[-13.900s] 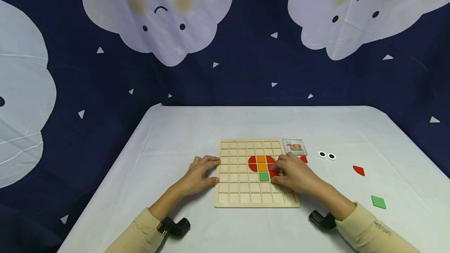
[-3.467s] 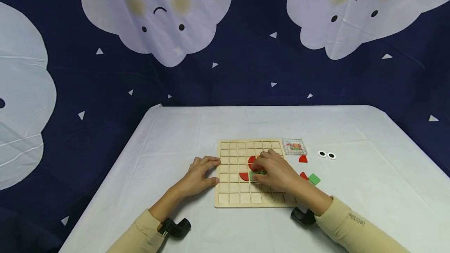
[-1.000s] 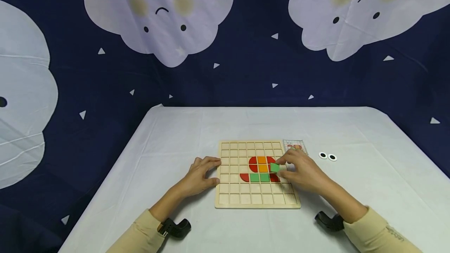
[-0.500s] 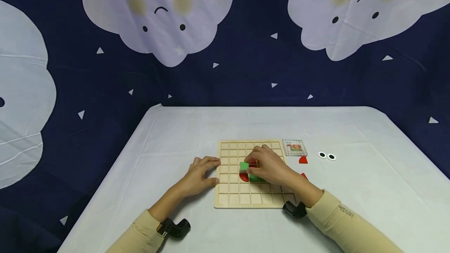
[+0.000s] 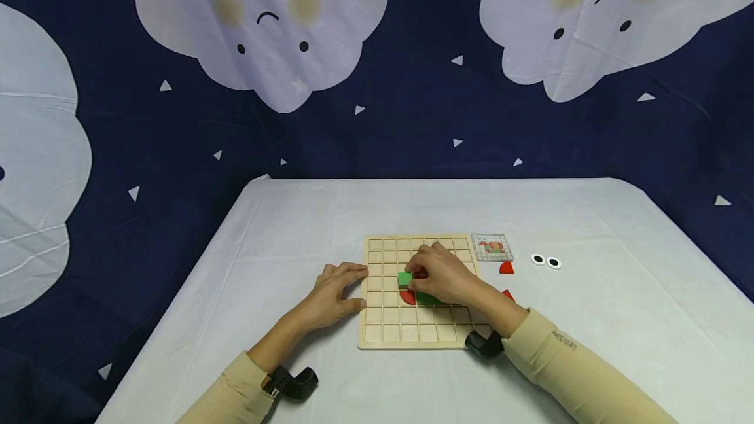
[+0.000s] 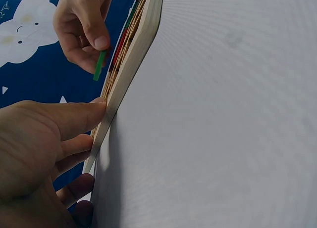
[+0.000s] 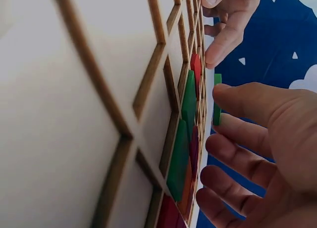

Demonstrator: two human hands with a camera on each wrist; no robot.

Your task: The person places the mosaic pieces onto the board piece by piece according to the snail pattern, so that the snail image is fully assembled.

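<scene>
My right hand (image 5: 444,277) pinches a green square tile (image 5: 404,280) between thumb and index finger, just above the wooden grid board (image 5: 389,335). In the right wrist view the tile (image 7: 217,100) stands on edge, apart from the board. A red quarter-circle piece (image 5: 407,297) lies in a cell below it, with green square tiles (image 5: 425,299) to its right. My right hand mostly covers the red and orange pieces behind. My left hand (image 5: 332,293) rests against the board's left edge, its thumb touching the rim in the left wrist view.
A small picture card (image 5: 492,247) lies at the board's upper right corner. Nearby is a loose red quarter-circle piece (image 5: 506,268); another red piece (image 5: 508,294) is partly hidden by the right forearm. Two round eye pieces (image 5: 545,261) lie farther right on the white table.
Taken from the table after 3.5 seconds ago, the green tile has moved left over the board in my right hand, slightly more since half a second ago. My left hand has stayed put.
</scene>
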